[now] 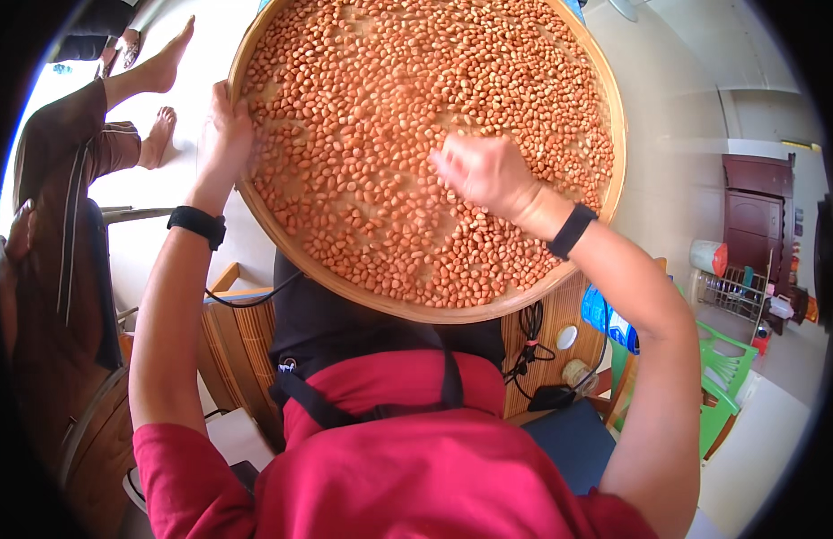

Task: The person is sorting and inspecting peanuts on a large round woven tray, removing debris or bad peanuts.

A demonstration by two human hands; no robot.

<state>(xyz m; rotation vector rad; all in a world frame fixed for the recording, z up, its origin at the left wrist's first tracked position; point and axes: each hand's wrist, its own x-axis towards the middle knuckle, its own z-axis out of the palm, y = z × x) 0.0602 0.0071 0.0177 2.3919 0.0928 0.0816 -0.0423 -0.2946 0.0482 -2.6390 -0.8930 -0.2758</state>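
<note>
A large round woven bamboo tray (423, 313) rests over my lap, its far edge cut off by the top of the view. Shelled peanuts (362, 145) in reddish skins are spread across it, with patches of the weave showing between them. At the tray's left rim is my left hand (229, 131), gripping it with the thumb side up. My right hand (489, 174) is over the peanuts right of centre, fingers curled inward and blurred. Whether any peanuts are inside those fingers cannot be seen. Black bands circle both wrists.
Another person's bare foot (160, 138) and trousered legs are at the left. Beside my lap, a bamboo-slat seat (554, 316) carries coiled black cable (531, 330), a white lid (566, 337) and a jar (579, 376). A blue can (608, 320) and green plastic chair (723, 364) stand right.
</note>
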